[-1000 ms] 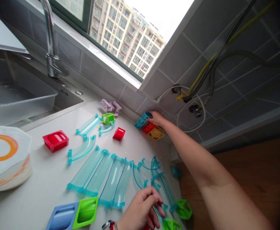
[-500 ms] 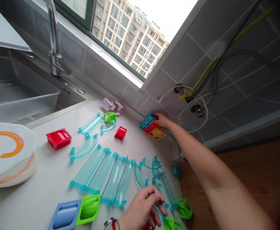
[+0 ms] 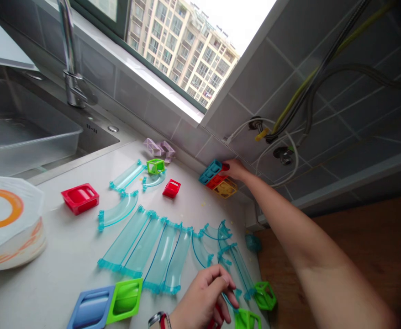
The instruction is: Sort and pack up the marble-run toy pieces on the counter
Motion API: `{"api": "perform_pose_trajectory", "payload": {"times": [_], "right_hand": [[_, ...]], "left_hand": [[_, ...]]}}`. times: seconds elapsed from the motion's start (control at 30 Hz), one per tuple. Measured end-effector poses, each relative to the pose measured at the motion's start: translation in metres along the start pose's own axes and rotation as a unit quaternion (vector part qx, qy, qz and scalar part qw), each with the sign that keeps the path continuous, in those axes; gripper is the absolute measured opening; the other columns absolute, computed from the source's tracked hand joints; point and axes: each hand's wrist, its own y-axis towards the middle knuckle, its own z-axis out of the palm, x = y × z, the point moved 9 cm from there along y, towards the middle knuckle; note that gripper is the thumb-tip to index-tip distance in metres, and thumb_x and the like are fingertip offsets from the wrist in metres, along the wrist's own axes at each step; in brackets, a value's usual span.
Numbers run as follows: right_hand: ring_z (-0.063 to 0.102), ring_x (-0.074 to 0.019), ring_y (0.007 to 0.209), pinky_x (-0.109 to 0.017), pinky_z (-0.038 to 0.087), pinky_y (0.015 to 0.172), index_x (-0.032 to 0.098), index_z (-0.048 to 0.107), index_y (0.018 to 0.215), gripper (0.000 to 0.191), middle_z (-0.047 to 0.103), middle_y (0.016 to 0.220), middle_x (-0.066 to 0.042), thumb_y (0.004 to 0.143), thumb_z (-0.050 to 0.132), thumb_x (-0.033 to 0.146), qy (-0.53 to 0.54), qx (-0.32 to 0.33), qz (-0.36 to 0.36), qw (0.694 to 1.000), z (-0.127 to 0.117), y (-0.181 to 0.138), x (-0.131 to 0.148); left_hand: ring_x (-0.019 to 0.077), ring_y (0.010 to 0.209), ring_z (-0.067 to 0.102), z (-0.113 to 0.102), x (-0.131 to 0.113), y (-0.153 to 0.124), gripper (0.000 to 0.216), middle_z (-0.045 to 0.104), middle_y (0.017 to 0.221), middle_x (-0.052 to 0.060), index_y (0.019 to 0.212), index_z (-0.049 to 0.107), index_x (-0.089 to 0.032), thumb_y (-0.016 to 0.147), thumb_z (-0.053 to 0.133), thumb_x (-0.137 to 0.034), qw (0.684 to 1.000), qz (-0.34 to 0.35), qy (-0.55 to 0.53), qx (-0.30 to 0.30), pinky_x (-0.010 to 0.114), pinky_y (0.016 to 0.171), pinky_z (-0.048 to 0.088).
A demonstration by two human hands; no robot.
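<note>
My right hand (image 3: 235, 169) is at the far corner of the counter, its fingers closed on a red block (image 3: 217, 181). That block sits in a small cluster between a blue block (image 3: 210, 172) and a yellow block (image 3: 225, 188). My left hand (image 3: 210, 292), with a watch on the wrist, is low in front, fingers curled over a red piece mostly hidden under them. Close beside it is a green block (image 3: 247, 318). Clear teal track pieces (image 3: 159, 251) lie side by side just beyond the left hand.
A green block (image 3: 124, 300) and a blue block (image 3: 91, 308) lie at front left. Further back are red blocks (image 3: 80, 198), curved tracks (image 3: 119, 211) and purple pieces (image 3: 158, 148). A lidded tub (image 3: 12, 246) and the sink (image 3: 99, 141) are left; cables (image 3: 312, 87) run along the wall.
The camera view has shifted slightly, moving the left-side things a little left. Both hands stay nearly where they were, and the block cluster looks almost unchanged.
</note>
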Motion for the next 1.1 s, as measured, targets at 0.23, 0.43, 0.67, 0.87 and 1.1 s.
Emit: {"api": "perform_pose_trajectory", "payload": {"times": [0.23,0.43,0.67,0.87,1.1], "right_hand": [[0.076,-0.0252,0.1,-0.036,0.059,0.091,0.017,0.077,0.114,0.04,0.081,0.111,-0.009,0.078,0.089,0.029,0.057,-0.035,-0.003,0.998,-0.002,-0.001,-0.003],[0.075,-0.0262,0.108,-0.038,0.057,0.097,0.017,0.067,0.138,0.07,0.077,0.123,-0.013,0.072,0.091,0.022,0.094,-0.06,-0.011,0.994,-0.004,-0.001,-0.005],[0.075,-0.0267,0.107,-0.038,0.057,0.096,0.021,0.073,0.13,0.058,0.079,0.12,-0.009,0.074,0.089,0.026,0.106,-0.053,-0.036,0.992,-0.004,-0.003,0.004],[0.076,-0.0236,0.094,-0.031,0.057,0.084,0.017,0.077,0.119,0.044,0.082,0.107,-0.008,0.079,0.086,0.033,0.095,-0.044,-0.051,0.993,-0.006,-0.011,0.019],[0.073,-0.0261,0.096,-0.032,0.054,0.086,0.015,0.075,0.116,0.05,0.079,0.107,-0.011,0.073,0.09,0.034,0.04,-0.059,-0.065,0.995,-0.012,-0.035,0.04]], "left_hand": [[0.0091,0.046,0.06,0.001,0.001,0.0,0.036,0.073,0.072,0.004,0.087,0.055,-0.019,0.08,0.059,-0.054,1.0,-0.003,0.001,-0.002,0.016,0.04,0.033],[0.009,0.047,0.06,0.001,0.0,0.0,0.035,0.073,0.072,0.005,0.087,0.056,-0.018,0.08,0.059,-0.052,1.0,0.0,0.007,0.0,0.016,0.041,0.034],[0.0089,0.046,0.06,0.001,0.002,0.002,0.035,0.074,0.072,0.005,0.087,0.056,-0.018,0.08,0.059,-0.052,1.0,-0.002,0.005,0.002,0.016,0.04,0.033],[0.0088,0.046,0.06,0.002,0.0,0.0,0.036,0.073,0.071,0.004,0.086,0.056,-0.018,0.08,0.059,-0.053,1.0,0.001,0.011,0.002,0.016,0.04,0.033],[0.0093,0.048,0.061,0.0,-0.003,-0.001,0.037,0.073,0.073,0.004,0.088,0.056,-0.018,0.08,0.058,-0.053,1.0,0.004,0.022,-0.001,0.018,0.042,0.034]]}}
